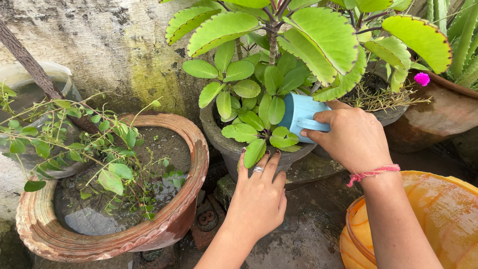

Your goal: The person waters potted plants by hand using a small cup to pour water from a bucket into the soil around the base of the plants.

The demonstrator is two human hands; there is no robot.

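My right hand [351,137] grips a light blue plastic mug [301,113], tipped with its mouth in among the leaves of a big green plant [271,74]. That plant grows in a grey pot [226,145] by the wall. My left hand [259,197] rests flat against the pot's front rim, fingers spread under a low leaf, a ring on one finger. A pink thread band circles my right wrist [373,173].
A wide terracotta pot [191,199] with wet soil and a thin leafy plant stands at the left. An orange bucket [443,219] is at the lower right. A brown pot [443,112] with a pink flower sits at the right, and a mossy wall runs behind.
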